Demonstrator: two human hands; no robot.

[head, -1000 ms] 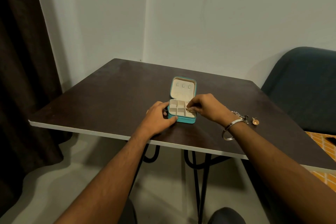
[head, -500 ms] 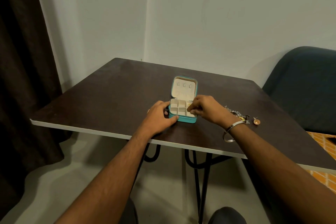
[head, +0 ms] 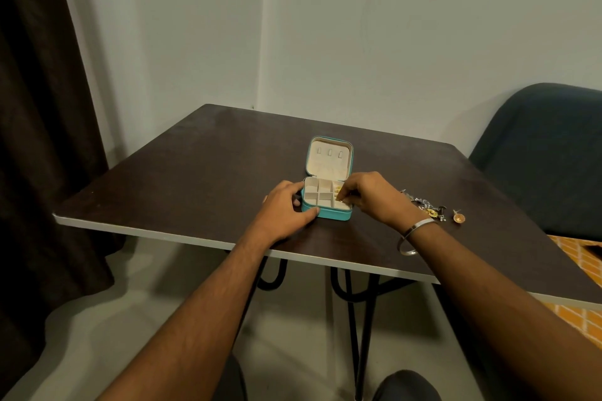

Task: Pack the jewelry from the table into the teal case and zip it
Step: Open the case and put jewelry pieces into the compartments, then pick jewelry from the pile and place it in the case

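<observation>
The teal case (head: 335, 214) lies open on the dark table (head: 202, 172), its lid (head: 329, 158) standing up behind cream compartments. My left hand (head: 283, 208) grips the case's near left corner. My right hand (head: 371, 195) rests over the right-hand compartments with its fingertips pinched on a small gold piece (head: 338, 189). A small pile of jewelry (head: 426, 205) lies on the table right of that hand, and a single copper-coloured earring (head: 458, 217) lies just beyond it. A silver bangle (head: 412, 236) sits on my right wrist.
The table's near edge (head: 195, 239) runs just below my hands. A dark blue chair (head: 547, 153) stands at the right behind the table. A dark curtain (head: 35, 140) hangs at the left. Black table legs (head: 358, 319) are below.
My right fingers have shifted slightly within the case's right compartments. My left hand has kept its hold on the case's corner. The jewelry pile has not moved.
</observation>
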